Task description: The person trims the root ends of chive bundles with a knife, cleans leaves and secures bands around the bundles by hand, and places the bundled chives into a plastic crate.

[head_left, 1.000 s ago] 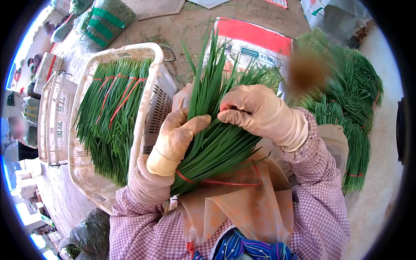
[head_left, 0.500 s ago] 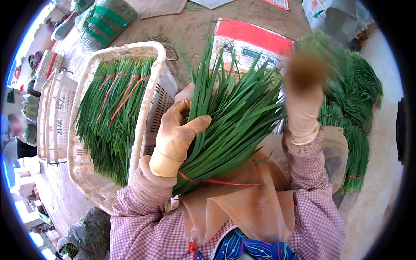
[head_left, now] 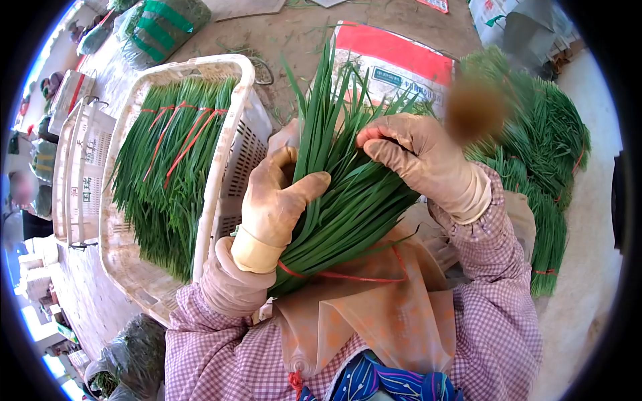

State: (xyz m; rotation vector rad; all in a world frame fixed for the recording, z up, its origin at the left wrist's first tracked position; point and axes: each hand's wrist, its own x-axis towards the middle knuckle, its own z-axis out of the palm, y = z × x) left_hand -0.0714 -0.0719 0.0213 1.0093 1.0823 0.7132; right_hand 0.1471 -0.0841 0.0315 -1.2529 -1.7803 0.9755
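Note:
A loose bunch of garlic chives (head_left: 348, 220) lies across my lap, with a red tie (head_left: 348, 275) around its lower end. My left hand (head_left: 271, 200), in a cream rubber glove, is wrapped round the bunch from the left, thumb across the front leaves. At the bunch's upper right, my right hand (head_left: 421, 160) is closed in a pinch, thumb and forefinger together at the leaves; its fingertips partly hide what they hold. Beneath the bunch spreads a brown apron (head_left: 374, 321).
A white crate (head_left: 224, 167) with tied chive bundles (head_left: 177, 167) stands left; another crate (head_left: 83, 174) is beyond. More chives (head_left: 548, 140) are piled right. Ahead lies a red-and-white sack (head_left: 394, 57). A stuffed bag (head_left: 164, 30) sits far left. A brown blur covers part of the right.
My right hand has come left and down from the right side to the bunch's leaves, its fingers now pinched. My left hand keeps its hold, and the view has shifted slightly.

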